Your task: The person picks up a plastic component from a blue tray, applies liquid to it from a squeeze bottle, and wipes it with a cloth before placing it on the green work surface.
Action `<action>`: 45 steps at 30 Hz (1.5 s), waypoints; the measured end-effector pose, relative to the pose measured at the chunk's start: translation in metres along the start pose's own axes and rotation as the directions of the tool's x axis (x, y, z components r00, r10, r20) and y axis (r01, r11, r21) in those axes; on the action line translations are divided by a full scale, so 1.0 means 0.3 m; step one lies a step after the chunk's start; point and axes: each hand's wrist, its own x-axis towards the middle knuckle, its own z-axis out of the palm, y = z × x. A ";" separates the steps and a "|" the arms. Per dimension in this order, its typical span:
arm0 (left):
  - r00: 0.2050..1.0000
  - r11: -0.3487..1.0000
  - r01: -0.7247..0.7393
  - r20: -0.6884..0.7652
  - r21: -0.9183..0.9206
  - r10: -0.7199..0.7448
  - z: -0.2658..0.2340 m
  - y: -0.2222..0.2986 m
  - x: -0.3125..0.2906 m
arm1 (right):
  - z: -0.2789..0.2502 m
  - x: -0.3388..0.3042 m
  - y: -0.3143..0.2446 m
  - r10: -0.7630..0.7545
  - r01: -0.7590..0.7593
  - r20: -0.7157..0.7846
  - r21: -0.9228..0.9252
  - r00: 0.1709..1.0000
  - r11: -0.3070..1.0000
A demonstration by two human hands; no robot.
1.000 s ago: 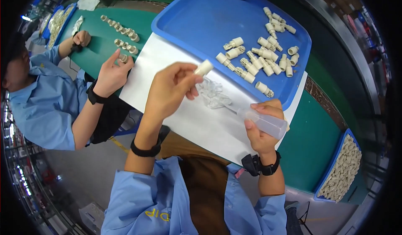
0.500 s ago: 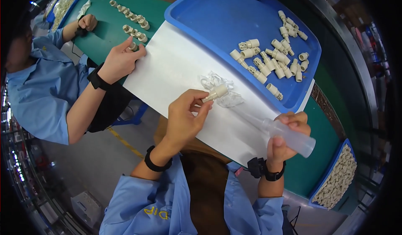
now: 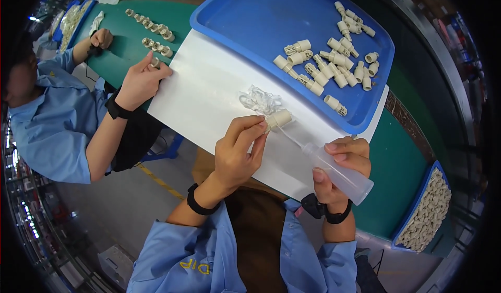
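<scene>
Between the thumb and fingers of my left hand [image 3: 241, 149] is a cream plastic connector [image 3: 278, 118], tilted with its wide end to the right. My right hand [image 3: 344, 170] grips a translucent squeeze bottle [image 3: 342, 174]. The bottle's thin nozzle [image 3: 289, 136] points up and left, its tip at or very close to the connector's side. Just behind the connector, a crumpled white tissue [image 3: 260, 101] lies on the white sheet [image 3: 201, 84] that covers the tabletop.
A large blue tray [image 3: 250, 13] with several cream connectors stands beyond my hands. At right sits a blue bin [image 3: 424, 209] full of small cream parts. On the left, a co-worker's hand [image 3: 142, 81] holds a connector near rows of them [image 3: 151, 25] on the green table [image 3: 117, 50].
The bottle has moved left toward the connector, bringing its nozzle to it. My left hand has shifted slightly right and turned the connector. The whole view has shifted a little.
</scene>
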 end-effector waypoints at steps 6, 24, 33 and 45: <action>0.999 0.999 0.039 -0.014 -0.016 -0.040 -0.006 -0.001 -0.003 | 0.003 -0.007 -0.007 0.020 -0.020 -0.014 0.028 1.000 0.999; 0.673 0.327 0.692 0.410 -0.644 -0.616 -0.039 0.006 0.019 | -0.004 -0.006 -0.010 0.009 -0.009 0.033 -0.006 0.999 1.000; 0.552 -0.083 0.709 0.625 -0.700 -0.552 -0.050 -0.014 0.019 | -0.006 -0.012 -0.010 -0.001 0.000 0.032 0.013 0.999 1.000; 0.453 -0.629 0.536 0.820 -0.564 -0.349 -0.075 -0.047 0.029 | 0.005 -0.004 -0.009 -0.023 0.025 -0.019 0.099 1.000 0.995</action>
